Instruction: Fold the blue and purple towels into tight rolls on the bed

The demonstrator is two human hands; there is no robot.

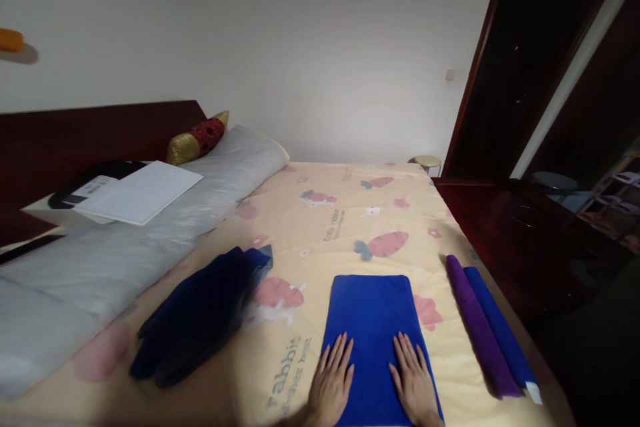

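Observation:
A blue cloth [373, 320], folded into a long flat rectangle, lies on the bed in front of me. My left hand [333, 377] rests flat on its left edge with the fingers stretched out. On the right edge lies my right hand [414, 377], also flat with fingers extended. Neither hand grips anything. To the right, a purple rolled cloth [480, 327] and a blue rolled cloth [503, 327] with a white tag lie side by side. Left of my hands sits a loose heap of dark blue cloth [200, 313].
The bed wears a cream sheet [300, 253] printed with rabbits and carrots. A long grey plastic-wrapped bundle [210, 180] runs along the headboard [100, 130], carrying a white panel [143, 190]. A red-gold cushion [200, 139] leans behind. A stool [427, 161] stands beyond the bed.

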